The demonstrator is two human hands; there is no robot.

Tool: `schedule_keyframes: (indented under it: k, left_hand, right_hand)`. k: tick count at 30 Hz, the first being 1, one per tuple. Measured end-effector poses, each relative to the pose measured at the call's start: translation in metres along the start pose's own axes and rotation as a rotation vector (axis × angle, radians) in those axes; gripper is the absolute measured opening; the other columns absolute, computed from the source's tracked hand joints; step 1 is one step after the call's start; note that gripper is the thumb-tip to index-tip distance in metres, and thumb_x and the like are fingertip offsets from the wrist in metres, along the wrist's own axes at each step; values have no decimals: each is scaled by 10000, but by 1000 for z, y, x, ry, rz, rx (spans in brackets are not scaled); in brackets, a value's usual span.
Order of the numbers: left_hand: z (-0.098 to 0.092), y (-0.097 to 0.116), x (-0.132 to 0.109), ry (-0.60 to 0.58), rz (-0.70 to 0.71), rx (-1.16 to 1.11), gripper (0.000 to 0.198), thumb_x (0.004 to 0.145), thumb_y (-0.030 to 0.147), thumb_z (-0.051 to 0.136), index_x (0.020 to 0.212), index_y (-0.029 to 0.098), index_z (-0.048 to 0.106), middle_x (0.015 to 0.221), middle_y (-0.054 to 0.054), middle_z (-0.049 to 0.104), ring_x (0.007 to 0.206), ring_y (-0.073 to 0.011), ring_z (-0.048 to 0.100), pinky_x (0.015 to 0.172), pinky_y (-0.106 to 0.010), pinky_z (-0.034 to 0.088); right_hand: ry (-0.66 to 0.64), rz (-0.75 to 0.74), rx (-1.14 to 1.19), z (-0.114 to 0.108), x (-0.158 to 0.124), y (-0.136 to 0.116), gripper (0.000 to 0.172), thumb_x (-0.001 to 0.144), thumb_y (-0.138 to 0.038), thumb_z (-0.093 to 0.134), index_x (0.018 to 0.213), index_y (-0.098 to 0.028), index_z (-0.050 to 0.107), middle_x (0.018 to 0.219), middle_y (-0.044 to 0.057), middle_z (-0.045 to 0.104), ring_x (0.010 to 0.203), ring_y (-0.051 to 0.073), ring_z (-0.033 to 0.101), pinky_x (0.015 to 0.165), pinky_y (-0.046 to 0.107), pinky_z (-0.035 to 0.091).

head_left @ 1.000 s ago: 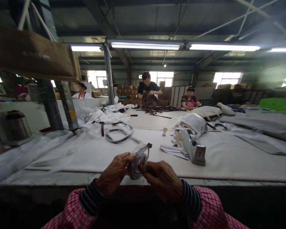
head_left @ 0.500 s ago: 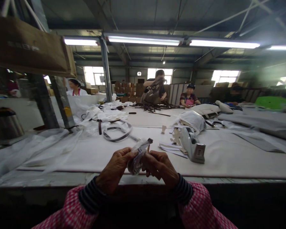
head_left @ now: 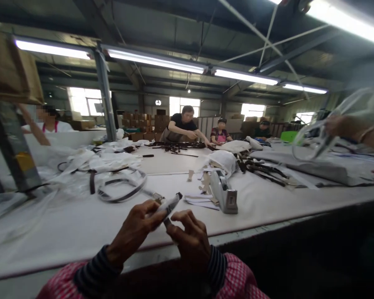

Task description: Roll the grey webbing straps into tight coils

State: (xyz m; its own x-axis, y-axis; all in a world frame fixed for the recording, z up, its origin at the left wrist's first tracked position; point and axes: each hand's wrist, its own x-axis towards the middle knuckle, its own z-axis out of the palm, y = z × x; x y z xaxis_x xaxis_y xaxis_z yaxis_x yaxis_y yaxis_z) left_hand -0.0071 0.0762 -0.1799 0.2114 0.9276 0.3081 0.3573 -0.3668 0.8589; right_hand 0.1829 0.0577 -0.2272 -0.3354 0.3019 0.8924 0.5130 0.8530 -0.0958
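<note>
Above the front edge of the table, my left hand (head_left: 139, 224) is closed around a strap wrapped in clear plastic (head_left: 171, 204), whose dark end sticks out at the upper right. Close beside it, my right hand (head_left: 190, 234) has thumb and fingers bent together at a dark strip on the strap's lower side. The palm side of both hands is hidden. Just beyond the hands lies a coiled grey strap in plastic (head_left: 124, 189), with a metal buckle (head_left: 157, 197) near my left fingers.
A grey tape dispenser (head_left: 224, 195) stands right of my hands, beside paper strips (head_left: 201, 201). White wrapping (head_left: 109, 160) is heaped at left. Dark straps (head_left: 264, 170) lie at right. Another person's hand (head_left: 345, 124) holds a plastic-wrapped loop there. A person (head_left: 183, 126) leans over dark straps opposite.
My view has swung right. The wrapped strap is tilted more, and my right hand sits lower on it. The person opposite has bent forward with an arm out. Another person's hand has appeared at right.
</note>
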Motion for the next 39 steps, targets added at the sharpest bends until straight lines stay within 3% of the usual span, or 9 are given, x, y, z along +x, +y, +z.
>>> schedule_keyframes:
  k: [2,4,7,15,18,26,30,36,39]
  left_hand:
    - [12,-15,2,86,165,305,271,890,420,646,744,193,628,773,-16,608,725,-195,542,659,-287,380]
    - [24,-36,3,69,280,535,225,917,339,583,745,196,599,840,-46,623,798,-222,563,731,-322,410]
    - [35,-62,1,3,310,618,160,915,263,545,783,196,604,885,-71,637,866,-246,564,812,-368,432]
    - [32,-65,0,-37,318,563,155,928,260,534,828,186,628,915,-79,639,884,-244,574,818,-375,440]
    - [31,-66,0,-34,284,501,145,902,244,546,792,188,622,890,-64,627,865,-230,576,806,-359,444]
    - [29,-61,-2,67,142,290,51,853,240,607,879,199,621,873,-39,672,817,-218,621,768,-332,446]
    - [30,-60,0,153,107,168,186,861,194,580,1040,220,539,779,19,651,704,-173,620,707,-289,442]
    - [32,-66,4,210,107,17,151,832,178,617,965,210,553,731,20,670,699,-168,653,701,-273,460]
    - [33,-70,7,236,112,-29,163,814,163,634,947,201,547,776,2,691,740,-174,670,728,-274,484]
  right_hand:
    - [-75,24,-40,8,-8,11,217,948,-100,529,995,-226,700,1159,103,645,1011,241,594,767,342,530]
    - [-205,64,-52,18,-16,22,179,938,-108,570,918,-225,704,1145,84,658,1014,238,590,757,319,536]
    - [-356,119,-36,26,-21,30,135,910,-103,625,899,-217,697,1118,72,673,1049,243,595,775,308,551]
    - [-431,60,-30,22,-16,31,130,925,-125,615,990,-207,692,1268,100,637,1144,263,574,857,346,545]
    - [-482,70,22,22,-12,32,114,939,-126,590,945,-199,677,1128,88,688,1043,234,606,861,331,520]
    - [-609,303,124,22,9,40,140,919,-115,590,881,-184,706,898,57,671,803,178,611,722,264,446]
    - [-641,379,277,19,24,48,173,892,-112,581,846,-195,726,825,25,723,762,161,661,725,245,472]
    - [-709,569,463,33,42,66,99,777,-128,633,842,-181,686,644,-16,702,624,161,667,595,235,504]
    - [-766,663,528,42,49,74,252,704,-118,655,949,-175,665,586,-52,650,498,128,592,484,208,469]
